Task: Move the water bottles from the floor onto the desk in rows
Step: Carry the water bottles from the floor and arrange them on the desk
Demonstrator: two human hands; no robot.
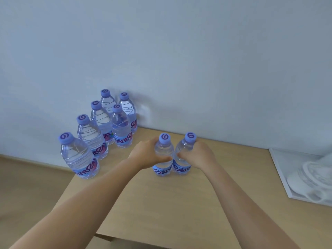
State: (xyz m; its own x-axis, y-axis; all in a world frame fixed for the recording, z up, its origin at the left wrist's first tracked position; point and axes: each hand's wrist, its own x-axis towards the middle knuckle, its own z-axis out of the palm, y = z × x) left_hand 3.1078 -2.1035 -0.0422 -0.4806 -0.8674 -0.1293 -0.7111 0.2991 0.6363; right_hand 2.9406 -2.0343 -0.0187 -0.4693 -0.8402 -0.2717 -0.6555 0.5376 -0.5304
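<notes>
Two more water bottles going down on the desk (179, 203), mid-frame, side by side and touching.

Left hand (143, 155) wraps the left bottle (163, 159), right hand (201, 155) wraps the right bottle (183, 157), fingers curled round each. I'd keep them upright and line them up with the six-bottle group (100, 133) at left before letting go.

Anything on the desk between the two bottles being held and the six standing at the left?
Nothing: in the head view, bare desk separates the held bottles from the standing group.
</notes>
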